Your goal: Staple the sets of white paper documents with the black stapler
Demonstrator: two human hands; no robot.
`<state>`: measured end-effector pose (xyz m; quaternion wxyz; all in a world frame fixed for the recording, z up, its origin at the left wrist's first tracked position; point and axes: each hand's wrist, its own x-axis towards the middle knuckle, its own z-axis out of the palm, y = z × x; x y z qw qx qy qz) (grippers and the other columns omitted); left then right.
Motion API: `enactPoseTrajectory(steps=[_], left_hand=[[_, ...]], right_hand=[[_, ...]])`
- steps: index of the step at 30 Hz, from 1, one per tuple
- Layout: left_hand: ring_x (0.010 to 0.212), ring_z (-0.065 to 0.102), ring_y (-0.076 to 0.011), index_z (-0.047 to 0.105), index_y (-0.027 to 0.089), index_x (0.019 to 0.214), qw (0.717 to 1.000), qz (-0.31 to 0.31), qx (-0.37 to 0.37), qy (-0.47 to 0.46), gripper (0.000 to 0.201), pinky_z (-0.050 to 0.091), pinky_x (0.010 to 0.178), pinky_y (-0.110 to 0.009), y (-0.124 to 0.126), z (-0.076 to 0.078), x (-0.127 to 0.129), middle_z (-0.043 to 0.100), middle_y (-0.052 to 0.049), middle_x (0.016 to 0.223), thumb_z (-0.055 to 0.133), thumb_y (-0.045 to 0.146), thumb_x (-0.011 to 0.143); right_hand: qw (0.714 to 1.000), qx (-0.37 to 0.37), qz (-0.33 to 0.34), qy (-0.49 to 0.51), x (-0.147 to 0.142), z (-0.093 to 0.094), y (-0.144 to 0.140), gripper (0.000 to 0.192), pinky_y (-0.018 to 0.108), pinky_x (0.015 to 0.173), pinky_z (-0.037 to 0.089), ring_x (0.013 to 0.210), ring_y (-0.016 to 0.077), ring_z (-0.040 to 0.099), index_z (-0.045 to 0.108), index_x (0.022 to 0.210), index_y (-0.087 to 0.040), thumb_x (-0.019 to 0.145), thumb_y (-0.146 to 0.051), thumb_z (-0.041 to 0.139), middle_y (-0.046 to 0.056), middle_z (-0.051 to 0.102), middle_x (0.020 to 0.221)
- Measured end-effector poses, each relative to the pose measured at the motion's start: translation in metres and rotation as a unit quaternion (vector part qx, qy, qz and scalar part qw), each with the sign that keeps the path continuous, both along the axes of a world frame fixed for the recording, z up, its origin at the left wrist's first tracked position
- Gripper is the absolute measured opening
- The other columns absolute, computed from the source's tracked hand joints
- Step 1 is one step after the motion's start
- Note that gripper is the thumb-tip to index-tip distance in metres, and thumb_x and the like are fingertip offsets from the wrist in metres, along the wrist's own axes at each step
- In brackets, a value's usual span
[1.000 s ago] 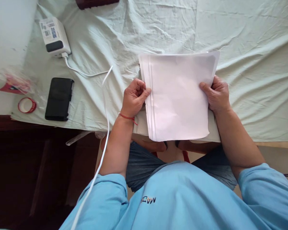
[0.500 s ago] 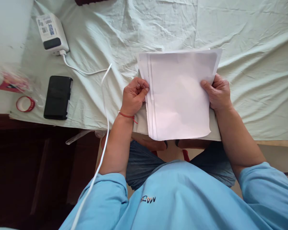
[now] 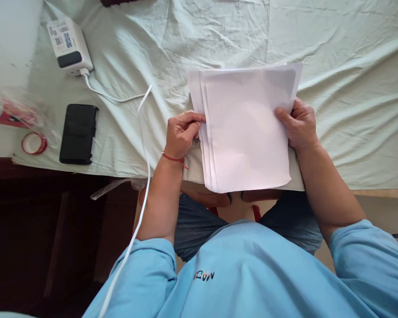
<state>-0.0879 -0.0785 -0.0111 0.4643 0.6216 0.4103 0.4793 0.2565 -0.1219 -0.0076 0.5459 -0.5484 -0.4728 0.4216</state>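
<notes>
Right hand (image 3: 300, 123) pinches the papers (image 3: 247, 128); half-curled left hand (image 3: 181, 134) touches their opposite edge, hold unclear; between both, their length runs forward.

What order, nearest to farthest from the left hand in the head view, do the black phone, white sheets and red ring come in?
From the left hand:
1. White sheets, right at the hand, to its right.
2. Black phone, to its left.
3. Red ring, farther left, beyond the phone.
</notes>
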Motion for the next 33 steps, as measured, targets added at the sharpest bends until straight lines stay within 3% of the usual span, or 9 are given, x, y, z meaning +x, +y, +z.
enactPoseTrajectory(steps=[3,7,12,19,27,33], left_hand=[[0.058,0.052,-0.0122,0.078,0.024,0.080,1.000,-0.018,0.021,0.014,0.044,0.041,0.054,-0.029,0.000,-0.001,-0.002,0.055,-0.001,0.065,0.079,0.065,0.096],[0.065,0.052,-0.0131,0.072,0.023,0.078,0.999,-0.004,0.020,0.042,0.056,0.044,0.060,-0.030,0.002,-0.001,0.002,0.057,0.000,0.070,0.086,0.078,0.084],[0.064,0.049,-0.0124,0.072,0.022,0.077,0.999,-0.010,0.004,0.048,0.049,0.040,0.061,-0.031,0.003,0.000,0.004,0.057,0.001,0.068,0.091,0.067,0.084],[0.062,0.046,-0.0102,0.074,0.021,0.077,0.999,-0.007,-0.005,0.037,0.035,0.039,0.061,-0.030,0.005,-0.001,0.005,0.060,0.003,0.068,0.093,0.049,0.082],[0.064,0.050,-0.0106,0.076,0.021,0.077,1.000,-0.004,-0.006,0.028,0.038,0.041,0.061,-0.029,0.007,-0.003,0.003,0.065,0.002,0.071,0.097,0.052,0.078],[0.063,0.052,-0.0103,0.075,0.021,0.076,1.000,-0.005,-0.006,0.008,0.050,0.040,0.058,-0.028,0.007,-0.005,0.002,0.066,0.000,0.072,0.099,0.065,0.074]], right_hand=[[1.000,0.002,-0.007,-0.006,-0.002,0.003,-0.001,0.054,0.051,0.085,0.072,0.105,0.0336,0.080,0.079,0.100,-0.035,0.070,-0.076,0.098,0.002,0.083,0.100],[1.000,0.004,-0.016,-0.023,-0.003,0.006,-0.002,0.050,0.056,0.091,0.072,0.106,0.0347,0.080,0.079,0.100,-0.040,0.071,-0.077,0.097,0.001,0.084,0.103],[0.999,0.005,-0.015,-0.030,0.000,0.003,-0.001,0.044,0.054,0.092,0.073,0.113,0.0342,0.079,0.079,0.101,-0.041,0.077,-0.074,0.096,0.001,0.085,0.107],[0.998,0.059,0.001,0.014,0.004,-0.008,0.007,0.047,0.044,0.084,0.073,0.095,0.0276,0.082,0.082,0.101,-0.034,0.075,-0.070,0.099,0.000,0.085,0.098],[0.997,0.071,0.018,0.007,0.008,-0.015,0.010,0.043,0.044,0.080,0.071,0.100,0.0294,0.081,0.082,0.102,-0.035,0.079,-0.068,0.097,0.000,0.084,0.098],[0.996,0.074,0.010,0.040,0.003,-0.011,0.010,0.039,0.038,0.075,0.068,0.081,0.0212,0.075,0.085,0.098,-0.033,0.077,-0.061,0.101,-0.002,0.083,0.094]])
